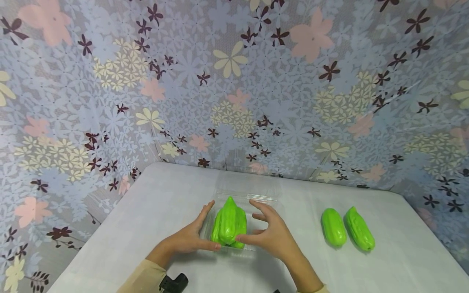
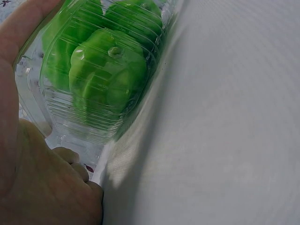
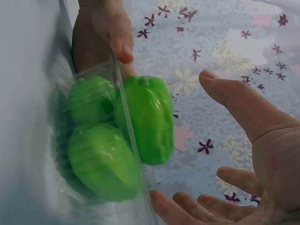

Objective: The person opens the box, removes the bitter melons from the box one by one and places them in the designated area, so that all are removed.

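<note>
Head view: a clear box (image 1: 247,250) sits at the lower middle of the frame on the white surface (image 1: 176,183), its lid (image 1: 253,183) laid back behind it. The top fruit (image 1: 229,226) rests above the lower fruits (image 1: 242,221). Left of the box, the left hand (image 1: 187,238) has its thumb and forefinger spread around the near corner. Opposite, the right hand (image 1: 272,238) hangs released, its thumb overlapping the top fruit. At the lower right of the frame lie a blunt fruit (image 1: 334,228) and a pointed fruit (image 1: 360,229), just apart. Behind everything hangs a flowered cloth (image 1: 198,81).

Left wrist view: the ribbed wall of the box fills the upper left, green showing through it. The left hand lies along the left edge; I see no firm clasp, and how hard it presses I cannot tell.

Right wrist view: the right hand's fingers, at lower right, are spread and grasp nothing. The top fruit bulges past the rim at centre, so a brush from that thumb could roll it out; a shove from the left hand might slide or tip the light box.

Count: one box, one lid, two hands, two fruits outside, at least three inside.
</note>
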Demonstrator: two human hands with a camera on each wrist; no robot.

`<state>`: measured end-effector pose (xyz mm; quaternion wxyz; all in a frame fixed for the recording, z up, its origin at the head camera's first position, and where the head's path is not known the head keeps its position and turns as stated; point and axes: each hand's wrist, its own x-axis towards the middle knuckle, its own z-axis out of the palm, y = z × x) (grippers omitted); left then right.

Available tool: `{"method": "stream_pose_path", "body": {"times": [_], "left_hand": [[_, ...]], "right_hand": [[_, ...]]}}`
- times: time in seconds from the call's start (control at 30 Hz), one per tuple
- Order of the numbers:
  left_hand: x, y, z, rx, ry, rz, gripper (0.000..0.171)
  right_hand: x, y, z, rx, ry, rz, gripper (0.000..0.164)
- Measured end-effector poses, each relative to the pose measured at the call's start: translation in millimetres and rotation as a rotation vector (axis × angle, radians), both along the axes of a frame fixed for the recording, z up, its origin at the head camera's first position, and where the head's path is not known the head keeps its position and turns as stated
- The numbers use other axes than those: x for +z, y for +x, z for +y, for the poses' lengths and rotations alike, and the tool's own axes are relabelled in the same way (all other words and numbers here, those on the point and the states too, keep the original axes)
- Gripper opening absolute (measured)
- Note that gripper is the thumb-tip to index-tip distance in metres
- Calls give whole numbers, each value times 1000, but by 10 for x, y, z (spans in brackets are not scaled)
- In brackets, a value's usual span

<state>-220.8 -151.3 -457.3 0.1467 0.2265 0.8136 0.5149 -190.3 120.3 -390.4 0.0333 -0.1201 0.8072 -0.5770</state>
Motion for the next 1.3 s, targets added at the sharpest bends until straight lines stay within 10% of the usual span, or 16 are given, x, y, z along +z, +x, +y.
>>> {"method": "stream_pose_path", "body": {"times": [1.3], "left_hand": [[3,3,-3,28,-32,-15,124]], "right_hand": [[-157,-22,-282,43,88,166,89]]}}
